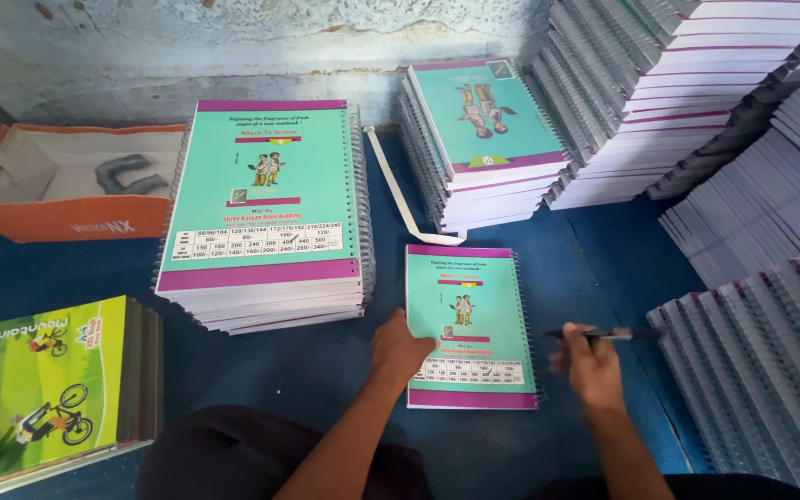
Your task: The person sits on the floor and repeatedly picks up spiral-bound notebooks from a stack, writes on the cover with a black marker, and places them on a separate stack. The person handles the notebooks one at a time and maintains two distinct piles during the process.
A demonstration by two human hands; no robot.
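Teal-covered spiral notebook with purple bands (470, 326) lies flat on the blue table top (594, 268), right in front of the person. Left hand (400, 350) presses down on its lower left edge, fingers spread flat, not gripping anything. Right hand (590, 356) sits just beside the wire binding, pinched shut on a thin dark pen (604, 333). Tall stack of matching teal notebooks (266, 218) sits to the upper left and a shorter stack (483, 139) behind, so plenty looks handled already, I'd guess. Grey-edged piles of notebooks (761, 361) on the right look like what's left.
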